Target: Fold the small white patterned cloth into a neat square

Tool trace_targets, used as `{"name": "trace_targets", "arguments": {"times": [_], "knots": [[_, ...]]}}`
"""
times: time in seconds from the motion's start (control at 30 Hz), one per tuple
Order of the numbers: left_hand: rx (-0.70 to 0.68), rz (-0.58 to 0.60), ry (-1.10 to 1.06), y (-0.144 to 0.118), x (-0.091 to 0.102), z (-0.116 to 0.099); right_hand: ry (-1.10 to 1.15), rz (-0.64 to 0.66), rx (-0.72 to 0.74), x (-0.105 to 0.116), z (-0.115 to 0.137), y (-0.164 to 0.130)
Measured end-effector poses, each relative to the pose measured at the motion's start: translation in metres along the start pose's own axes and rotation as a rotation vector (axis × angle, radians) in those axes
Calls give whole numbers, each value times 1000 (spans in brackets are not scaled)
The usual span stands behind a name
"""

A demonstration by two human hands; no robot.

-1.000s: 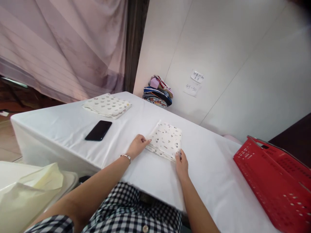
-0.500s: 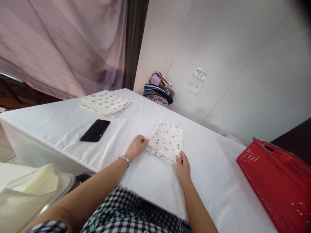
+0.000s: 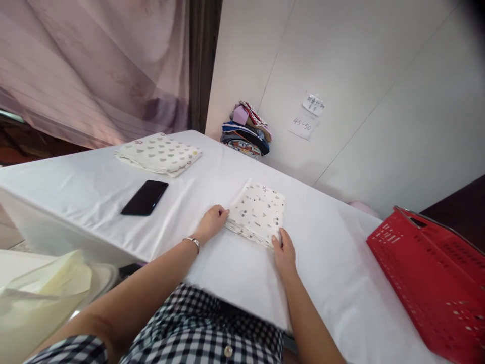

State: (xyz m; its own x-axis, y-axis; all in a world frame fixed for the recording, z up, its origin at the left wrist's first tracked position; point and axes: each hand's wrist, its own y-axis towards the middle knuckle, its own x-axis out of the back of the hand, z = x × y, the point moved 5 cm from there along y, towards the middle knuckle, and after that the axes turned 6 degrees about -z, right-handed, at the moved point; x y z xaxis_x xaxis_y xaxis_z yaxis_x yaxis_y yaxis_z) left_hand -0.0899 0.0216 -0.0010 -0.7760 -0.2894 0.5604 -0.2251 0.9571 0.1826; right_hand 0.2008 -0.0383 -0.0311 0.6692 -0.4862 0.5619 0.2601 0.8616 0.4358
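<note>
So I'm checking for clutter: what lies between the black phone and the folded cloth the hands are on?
In the head view, only bare white tablecloth lies between the phone and the folded cloth.
</note>
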Motion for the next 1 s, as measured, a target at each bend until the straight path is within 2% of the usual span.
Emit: {"name": "trace_targets", "arguments": {"times": [0.1, 0.23, 0.33, 0.4, 0.5, 0.83, 1.0], "knots": [[-4, 13, 6, -2, 0, -1, -88, -5, 97, 2, 11, -3], [16, 15, -68, -4, 0, 2, -182, 18, 325, 3, 33, -6], [-72, 38, -71, -5, -2, 0, -208, 43, 399, 2, 39, -7], [-145, 52, -74, -5, -3, -2, -213, 58, 393, 2, 39, -6], [-168, 58, -89, -2, -5, -3, -208, 73, 375, 2, 38, -6], [-76, 39, 39, 0, -4, -6, -200, 97, 340, 2, 40, -4], [50, 13, 71, 0, -3, -2, -148, 102, 295, 3, 40, -3]]}}
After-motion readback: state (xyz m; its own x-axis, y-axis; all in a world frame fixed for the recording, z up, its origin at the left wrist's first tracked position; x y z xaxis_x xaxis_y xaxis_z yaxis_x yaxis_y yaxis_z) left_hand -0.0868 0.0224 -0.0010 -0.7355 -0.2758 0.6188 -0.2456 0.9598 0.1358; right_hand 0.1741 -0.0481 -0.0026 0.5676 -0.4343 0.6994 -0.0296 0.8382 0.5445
